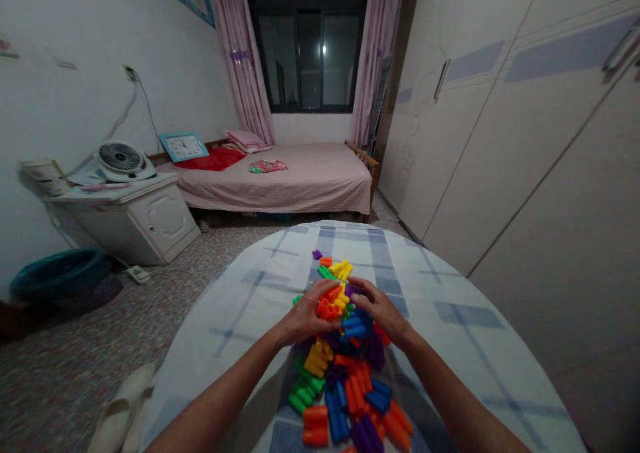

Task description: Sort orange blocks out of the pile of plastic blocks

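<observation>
Closest to the person, a heap of bright blocks (345, 406) is lying on the surface (240, 319), which is wearing a white cloth (450, 346) with blue stripes. Orange, blue, green, yellow and purple ones are piling on each other there. Both bare arms are reaching forward over this heap. The left hand (303, 319) is resting on the far end of the heap, and its fingers (320, 299) are curling tight around some orange blocks (330, 308). The right hand (383, 313) is sitting just beside it, almost touching it. Its fingers (363, 291) are bending down onto the blue and purple blocks, but it is too hard to tell if they are gripping one. A little past the hands, a small bunch (337, 269) of yellow, green and orange blocks is lying near one lone purple bit (317, 254). Down on the floor to the left, pale slippers (123, 409) are lying by the surface, and a blue tub (55, 273) is sitting farther back. A fan (120, 159) is standing on a white cabinet (145, 219), with a clock (183, 146) leaning behind it. Farther off, a pink bed (310, 176) is standing under a dark window (310, 59).
</observation>
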`<act>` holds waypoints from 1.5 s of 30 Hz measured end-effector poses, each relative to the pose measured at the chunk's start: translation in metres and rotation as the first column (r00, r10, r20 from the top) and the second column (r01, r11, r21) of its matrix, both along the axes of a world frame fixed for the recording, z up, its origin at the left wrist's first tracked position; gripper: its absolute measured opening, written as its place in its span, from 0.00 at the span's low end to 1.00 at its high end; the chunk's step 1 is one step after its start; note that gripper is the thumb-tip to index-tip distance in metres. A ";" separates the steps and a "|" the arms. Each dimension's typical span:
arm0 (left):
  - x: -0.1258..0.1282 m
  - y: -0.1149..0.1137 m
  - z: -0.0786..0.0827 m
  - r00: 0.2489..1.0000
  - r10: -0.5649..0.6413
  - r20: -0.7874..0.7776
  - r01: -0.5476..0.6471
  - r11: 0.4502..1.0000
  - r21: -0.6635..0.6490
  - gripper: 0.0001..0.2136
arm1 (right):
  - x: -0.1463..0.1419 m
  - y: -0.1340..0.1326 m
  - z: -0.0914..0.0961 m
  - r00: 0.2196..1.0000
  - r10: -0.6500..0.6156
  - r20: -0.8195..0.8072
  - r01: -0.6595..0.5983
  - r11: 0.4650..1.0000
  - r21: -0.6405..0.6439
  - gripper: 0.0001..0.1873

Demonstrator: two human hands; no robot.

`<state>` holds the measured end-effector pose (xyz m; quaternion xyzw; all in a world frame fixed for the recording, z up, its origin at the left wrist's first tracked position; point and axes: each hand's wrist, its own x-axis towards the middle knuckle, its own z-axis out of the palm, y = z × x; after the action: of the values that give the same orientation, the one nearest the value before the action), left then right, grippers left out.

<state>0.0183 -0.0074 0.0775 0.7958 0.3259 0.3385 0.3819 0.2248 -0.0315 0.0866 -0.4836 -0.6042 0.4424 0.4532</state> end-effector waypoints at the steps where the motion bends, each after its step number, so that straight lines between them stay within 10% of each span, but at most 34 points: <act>1: -0.007 -0.010 0.002 0.996 -0.029 -0.084 0.031 0.999 0.028 0.38 | 0.004 -0.012 0.000 0.997 0.013 0.075 -0.017 0.998 0.055 0.24; 9: -0.054 -0.086 -0.041 0.893 0.010 -0.450 0.109 0.965 0.239 0.54 | 0.037 -0.113 -0.046 0.819 0.013 0.574 -0.152 0.969 0.195 0.47; 18: -0.036 -0.132 -0.074 0.927 0.105 -0.359 0.064 0.901 0.429 0.51 | 0.016 -0.152 -0.073 0.700 -0.053 0.712 -0.226 0.930 0.291 0.52; 24: -0.007 -0.119 -0.065 0.940 0.288 -0.184 -0.212 0.913 0.347 0.36 | -0.013 -0.126 -0.065 0.881 -0.214 0.422 0.072 0.942 0.327 0.35; 28: 0.015 -0.096 -0.042 0.910 0.412 -0.054 -0.403 0.906 0.131 0.27 | -0.029 -0.096 -0.044 0.922 -0.339 0.184 0.330 0.941 0.082 0.33; 37: 0.018 -0.041 0.009 0.865 0.493 -0.089 -0.490 0.870 0.052 0.30 | -0.024 -0.040 0.003 0.968 -0.211 0.137 0.220 0.974 -0.059 0.39; 45: -0.048 -0.023 -0.045 0.766 0.601 -0.226 -0.545 0.795 0.267 0.25 | 0.050 -0.035 -0.055 0.762 -0.512 0.398 0.446 0.859 0.251 0.27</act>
<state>-0.0297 -0.0299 0.0328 0.7311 0.5748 0.3438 0.1299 0.2752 -0.0670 0.0319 -0.6777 -0.5781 0.1432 0.4313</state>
